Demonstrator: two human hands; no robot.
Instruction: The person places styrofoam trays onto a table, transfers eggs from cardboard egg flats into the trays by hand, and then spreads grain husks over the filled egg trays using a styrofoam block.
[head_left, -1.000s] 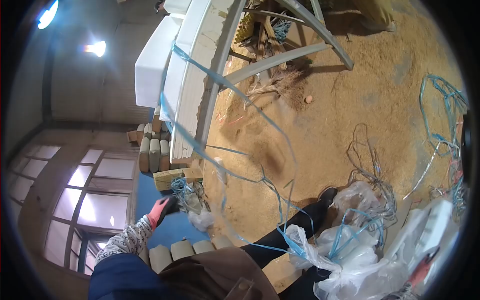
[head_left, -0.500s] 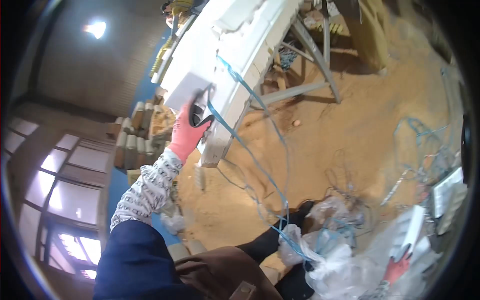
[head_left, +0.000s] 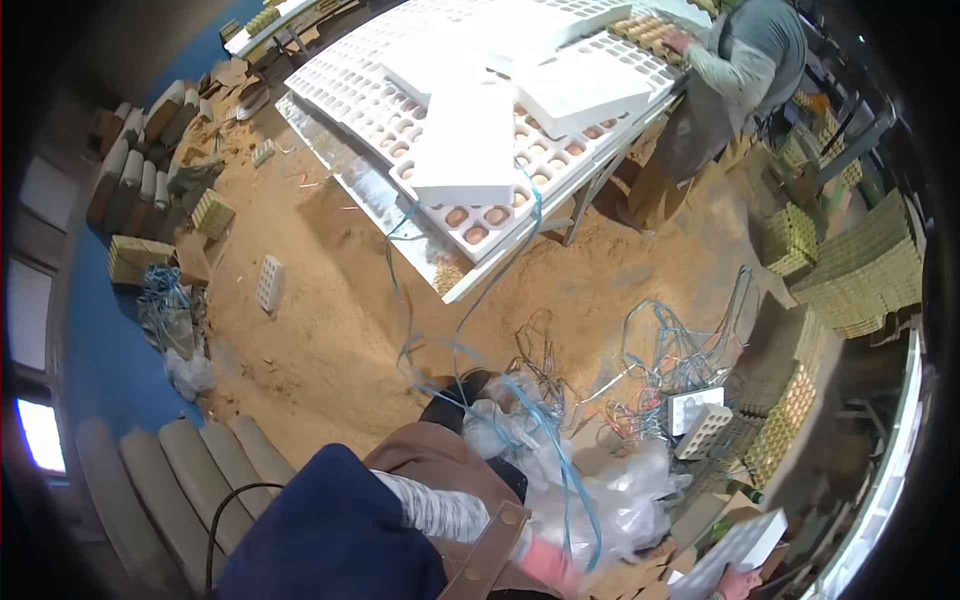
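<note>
Left hand (head_left: 550, 566) blurred; foam tray (head_left: 742, 548) in cropped right hand (head_left: 739, 583)

You count: left hand (head_left: 550, 565), one; right hand (head_left: 738, 583), one; white foam tray (head_left: 742, 548) at your right, one; co-worker (head_left: 765, 45), one; table (head_left: 370, 195), one; front-row sacks (head_left: 195, 465) beside you, five; small white cartons (head_left: 269, 283) on sawdust leftward, two; white boxes (head_left: 465, 145) atop table, at least three, glare blurring your total.
</note>
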